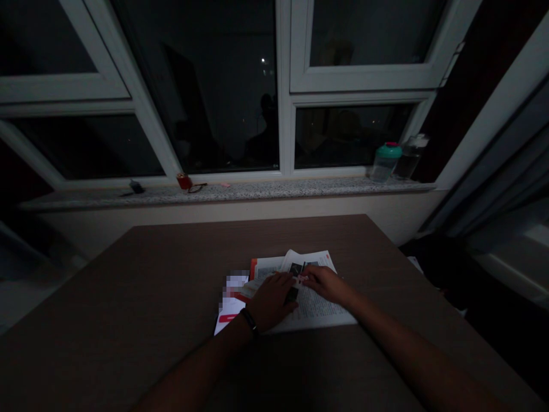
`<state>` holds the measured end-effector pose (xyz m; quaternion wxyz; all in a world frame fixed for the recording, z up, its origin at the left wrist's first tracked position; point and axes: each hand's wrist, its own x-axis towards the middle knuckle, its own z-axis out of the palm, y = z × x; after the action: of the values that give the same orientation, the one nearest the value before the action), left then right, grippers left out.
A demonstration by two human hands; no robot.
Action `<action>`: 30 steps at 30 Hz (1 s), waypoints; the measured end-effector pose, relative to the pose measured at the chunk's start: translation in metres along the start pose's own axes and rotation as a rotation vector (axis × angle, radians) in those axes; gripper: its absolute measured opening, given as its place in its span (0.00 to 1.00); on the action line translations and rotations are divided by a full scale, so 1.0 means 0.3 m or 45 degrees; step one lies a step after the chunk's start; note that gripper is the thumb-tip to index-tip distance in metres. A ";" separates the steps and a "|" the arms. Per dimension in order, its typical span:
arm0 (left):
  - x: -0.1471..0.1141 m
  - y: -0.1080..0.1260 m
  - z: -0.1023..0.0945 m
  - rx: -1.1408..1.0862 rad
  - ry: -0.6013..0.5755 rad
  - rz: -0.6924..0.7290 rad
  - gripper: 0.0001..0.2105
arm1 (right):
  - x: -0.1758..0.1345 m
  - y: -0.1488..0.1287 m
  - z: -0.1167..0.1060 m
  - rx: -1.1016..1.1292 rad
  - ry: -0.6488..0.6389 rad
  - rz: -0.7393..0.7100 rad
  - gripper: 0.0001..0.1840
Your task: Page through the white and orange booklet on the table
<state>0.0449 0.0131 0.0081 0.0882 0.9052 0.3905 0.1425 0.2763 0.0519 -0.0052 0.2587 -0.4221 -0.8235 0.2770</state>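
Observation:
An open book (317,309) with printed text and dark pictures lies on the table. Flat on its left page rests my left hand (272,300), fingers stretched toward the middle; a dark band circles that wrist. My right hand (328,283) is over the right side of the page, its fingers pinched around a slim dark and pinkish thing (303,277), too small and dim to name. A page edge curls up at the top of the book. Partly under the book's left side, a phone (229,317) has its screen lit.
The brown table (180,257) stands against the wall below a window. On the speckled sill (266,189) are a small red container (184,181), a little dark bottle (136,186), a teal-lidded shaker (386,163) and a clear bottle (409,157). Curtains (484,177) hang at right.

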 end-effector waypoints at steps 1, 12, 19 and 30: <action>0.000 0.000 -0.001 -0.002 0.004 -0.002 0.24 | -0.002 0.000 -0.003 0.013 -0.019 -0.011 0.08; 0.004 0.002 -0.001 -0.014 0.002 -0.004 0.22 | -0.035 -0.043 -0.012 0.041 -0.190 -0.089 0.12; 0.006 0.006 -0.010 0.005 -0.010 0.013 0.25 | -0.001 0.002 0.006 0.019 0.030 0.039 0.08; 0.007 0.007 -0.011 -0.011 -0.025 -0.017 0.22 | -0.038 -0.022 0.002 0.051 -0.137 -0.073 0.11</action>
<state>0.0465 0.0133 0.0123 0.0970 0.9036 0.3948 0.1348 0.2780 0.0390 -0.0032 0.2300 -0.3777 -0.8423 0.3082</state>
